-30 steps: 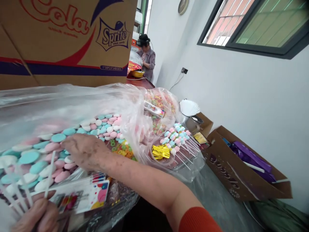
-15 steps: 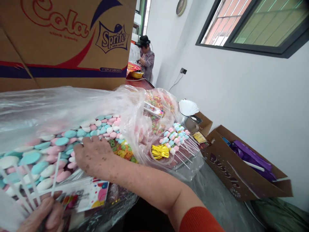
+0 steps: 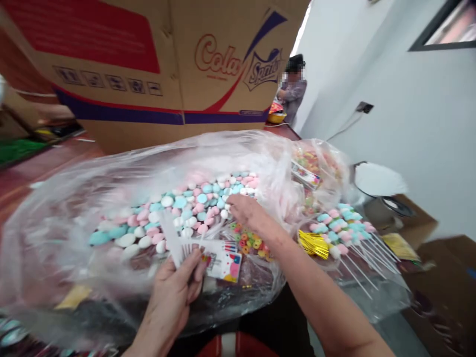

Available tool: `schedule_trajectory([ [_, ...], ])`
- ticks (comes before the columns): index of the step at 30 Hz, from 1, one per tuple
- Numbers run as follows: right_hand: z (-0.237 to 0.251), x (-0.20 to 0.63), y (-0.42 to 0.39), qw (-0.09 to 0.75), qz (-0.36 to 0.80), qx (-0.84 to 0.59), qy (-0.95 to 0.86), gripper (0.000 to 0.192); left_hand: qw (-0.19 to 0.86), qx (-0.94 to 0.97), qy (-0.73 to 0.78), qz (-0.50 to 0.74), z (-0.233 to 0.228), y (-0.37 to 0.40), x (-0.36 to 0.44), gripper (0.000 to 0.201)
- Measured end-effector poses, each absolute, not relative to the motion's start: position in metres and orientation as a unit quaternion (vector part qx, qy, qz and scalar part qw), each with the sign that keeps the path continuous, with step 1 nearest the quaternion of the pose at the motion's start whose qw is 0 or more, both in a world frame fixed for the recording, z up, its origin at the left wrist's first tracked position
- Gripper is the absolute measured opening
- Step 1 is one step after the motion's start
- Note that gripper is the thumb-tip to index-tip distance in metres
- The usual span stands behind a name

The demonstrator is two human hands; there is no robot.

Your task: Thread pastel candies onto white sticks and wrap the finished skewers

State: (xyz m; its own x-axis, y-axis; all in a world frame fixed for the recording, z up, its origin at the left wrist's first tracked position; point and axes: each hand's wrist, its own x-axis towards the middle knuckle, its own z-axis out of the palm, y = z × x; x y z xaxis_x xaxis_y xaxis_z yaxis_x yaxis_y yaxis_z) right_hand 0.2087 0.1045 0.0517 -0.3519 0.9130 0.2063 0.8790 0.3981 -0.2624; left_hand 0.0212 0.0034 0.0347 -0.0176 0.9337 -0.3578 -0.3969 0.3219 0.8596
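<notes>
Plastic bag [image 3: 74,218] brimmed with pastel candies [image 3: 186,208] (right hand [image 3: 247,210] spread among them); left hand [image 3: 174,292] pinched white sticks [image 3: 169,240].

Right hand [image 3: 247,212] fingertips buried among candies [image 3: 193,208], grip unreadable. Left hand [image 3: 174,292] covers lower ends of white sticks [image 3: 169,238] and part of card [image 3: 223,260]. Cardboard box [image 3: 156,64] cut by top edge. Skewers [image 3: 349,228] motion-blurred. Right-corner carton [image 3: 446,297] blurred, contents unreadable. Person [image 3: 292,89] at back too small for detail.
</notes>
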Motion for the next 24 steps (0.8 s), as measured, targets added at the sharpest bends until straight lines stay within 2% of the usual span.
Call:
schedule_trajectory([
  [5, 0.054, 0.222, 0.104, 0.148, 0.103, -0.621, -0.763, 0.029, 0.651, 0.289, 0.487, 0.505, 0.027, 0.001, 0.019, 0.036],
  [13, 0.043, 0.21, 0.104, 0.132, 0.111, -0.586, -0.792, 0.023, 0.657, 0.305, 0.486, 0.49, 0.022, 0.003, 0.018, 0.033],
  [15, 0.041, 0.212, 0.103, 0.153, 0.109, -0.613, -0.767, 0.02, 0.658, 0.303, 0.486, 0.49, 0.02, 0.002, 0.018, 0.032],
  [19, 0.039, 0.212, 0.099, 0.261, 0.165, -0.642, -0.702, 0.016, 0.655, 0.305, 0.486, 0.492, 0.019, 0.002, 0.017, 0.03],
  [20, 0.038, 0.209, 0.098, 0.265, 0.167, -0.636, -0.706, 0.017, 0.654, 0.305, 0.487, 0.492, 0.019, 0.002, 0.017, 0.03],
  [24, 0.032, 0.195, 0.095, 0.178, 0.111, -0.616, -0.759, 0.019, 0.654, 0.302, 0.49, 0.491, 0.019, 0.002, 0.017, 0.031],
])
